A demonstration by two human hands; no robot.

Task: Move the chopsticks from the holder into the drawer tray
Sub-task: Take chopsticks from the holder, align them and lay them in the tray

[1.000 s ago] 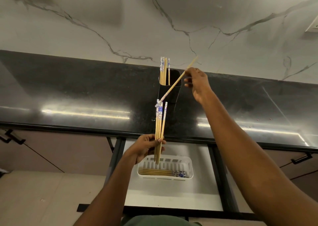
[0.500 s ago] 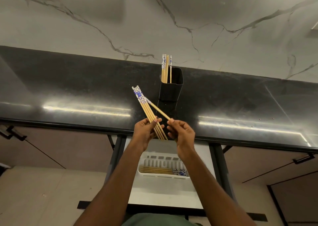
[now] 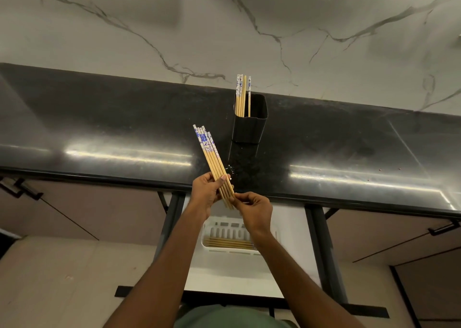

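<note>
A black square holder (image 3: 249, 121) stands on the dark counter with a few bamboo chopsticks (image 3: 242, 95) upright in it, blue-and-white tops up. My left hand (image 3: 208, 198) grips a bundle of several chopsticks (image 3: 212, 163), fanned flat and slanting up to the left. My right hand (image 3: 254, 211) pinches the lower tips of that bundle, fingers closed on them. Below, in the open white drawer, a white slotted tray (image 3: 212, 230) holds several chopsticks (image 3: 228, 243) lying flat; my right wrist hides the tray's right half.
The glossy black counter (image 3: 99, 133) runs across the view under a white marble wall. The drawer (image 3: 232, 270) sits pulled out between dark metal frame rails (image 3: 321, 247). Closed cabinet fronts with black handles flank it on both sides.
My right hand brought one chopstick from the holder down to my left hand and added it to the bundle. The bundle has tilted from upright to slanting left.
</note>
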